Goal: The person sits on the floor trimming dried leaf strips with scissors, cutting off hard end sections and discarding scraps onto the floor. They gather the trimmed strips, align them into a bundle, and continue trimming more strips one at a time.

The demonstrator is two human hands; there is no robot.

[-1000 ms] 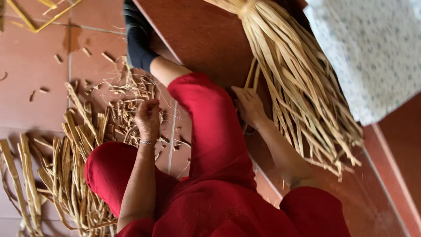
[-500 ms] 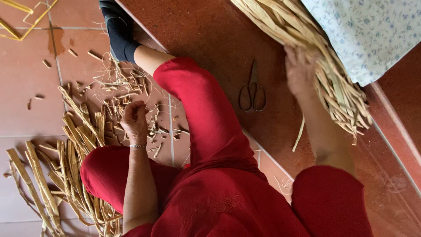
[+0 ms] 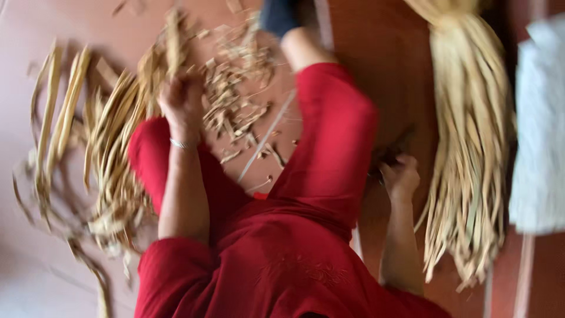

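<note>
Two hands, well apart, one on either side of a raised knee in a red trouser leg (image 3: 335,135). Left hand (image 3: 182,101) curled shut around a few pale dried strips (image 3: 172,35) that stand up above the knuckles. Right hand (image 3: 400,176) low by the outer side of the knee, fingers bent over a small dark object (image 3: 388,156), perhaps scissors, though motion blur smears the outline. Impossible to tell whether that hand really grips the object or only rests on it.

Strips in the left hand drawn from a loose heap (image 3: 112,159) spread on the tiled floor (image 3: 35,277) to the left of the legs. Short cuttings (image 3: 235,100) scattered between heap and knee. On the far right, a tied bundle (image 3: 471,147) of the same material, bound at the top and fanning downward, just beside a white cloth (image 3: 538,135).

Judging by look: light, dry, flat and springy along the length, likely to crease or split if bent sharply, and apt to slide out of a loose fist. Best taken a little below mid-length with the whole fist, several together, flat faces stacked. Bundle better lifted by its bound neck than by the free ends, which would splay and shed.
</note>
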